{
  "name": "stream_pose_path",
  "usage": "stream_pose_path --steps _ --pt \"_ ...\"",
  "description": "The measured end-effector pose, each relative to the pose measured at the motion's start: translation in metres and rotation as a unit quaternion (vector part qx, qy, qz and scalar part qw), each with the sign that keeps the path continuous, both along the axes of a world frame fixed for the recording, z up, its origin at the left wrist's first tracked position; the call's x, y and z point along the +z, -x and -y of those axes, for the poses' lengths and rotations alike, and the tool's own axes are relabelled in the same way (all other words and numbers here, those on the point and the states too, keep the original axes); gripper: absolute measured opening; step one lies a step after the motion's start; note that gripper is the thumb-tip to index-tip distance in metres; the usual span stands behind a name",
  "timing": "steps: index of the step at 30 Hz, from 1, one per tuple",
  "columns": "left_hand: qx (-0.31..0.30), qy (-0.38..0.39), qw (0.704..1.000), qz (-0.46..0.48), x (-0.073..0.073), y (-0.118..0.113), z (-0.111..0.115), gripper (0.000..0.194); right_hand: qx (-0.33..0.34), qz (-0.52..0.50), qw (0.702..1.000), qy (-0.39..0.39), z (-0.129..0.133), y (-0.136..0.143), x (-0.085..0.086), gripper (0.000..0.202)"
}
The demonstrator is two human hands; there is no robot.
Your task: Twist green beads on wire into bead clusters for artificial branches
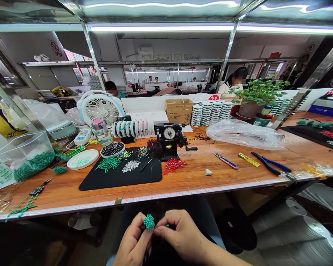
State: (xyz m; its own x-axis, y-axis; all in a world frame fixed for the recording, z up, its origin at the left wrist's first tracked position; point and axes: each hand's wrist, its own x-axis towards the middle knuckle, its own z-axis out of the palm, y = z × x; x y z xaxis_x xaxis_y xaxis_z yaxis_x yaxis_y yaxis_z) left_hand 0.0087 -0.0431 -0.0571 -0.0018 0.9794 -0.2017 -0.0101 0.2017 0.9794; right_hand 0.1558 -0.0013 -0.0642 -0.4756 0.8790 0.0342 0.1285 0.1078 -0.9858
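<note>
Below the table's front edge, my left hand [135, 242] pinches a round cluster of green beads [149, 222] between thumb and fingers. Close beside it on the right, my right hand [180, 231] has its thumb and index finger pressed together at a thin dark thread next to the cluster. A small green bead [167, 225] shows by the right fingers. On the table, a black mat [138, 177] holds green tube beads [108, 164], clear beads [131, 166] and multicoloured beads [143, 151]. Red beaded pieces [174, 165] lie at its right side.
Behind the mat stands a black hand-cranked machine [170, 138] with spools [133, 128] to its left. Scissors [226, 161], a yellow cutter [249, 159] and blue pliers [272, 164] lie at the right. A white dish [82, 159] and a bag of green pieces [33, 159] are at the left.
</note>
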Motion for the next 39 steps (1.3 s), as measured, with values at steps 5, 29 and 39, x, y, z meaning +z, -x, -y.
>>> stream_pose_path --steps 5,29,39 --pt "0.112 -0.019 0.991 0.066 -0.009 0.011 -0.004 0.029 0.071 0.011 0.996 -0.052 0.003 -0.009 -0.001 0.007" --pt "0.041 0.060 0.977 0.203 0.007 -0.005 -0.003 0.027 -0.007 -0.109 0.994 -0.009 -0.006 -0.017 -0.003 0.022" --pt "0.066 0.054 0.977 0.195 0.009 -0.001 0.001 0.029 -0.002 -0.110 0.988 -0.111 -0.005 -0.022 -0.004 0.014"
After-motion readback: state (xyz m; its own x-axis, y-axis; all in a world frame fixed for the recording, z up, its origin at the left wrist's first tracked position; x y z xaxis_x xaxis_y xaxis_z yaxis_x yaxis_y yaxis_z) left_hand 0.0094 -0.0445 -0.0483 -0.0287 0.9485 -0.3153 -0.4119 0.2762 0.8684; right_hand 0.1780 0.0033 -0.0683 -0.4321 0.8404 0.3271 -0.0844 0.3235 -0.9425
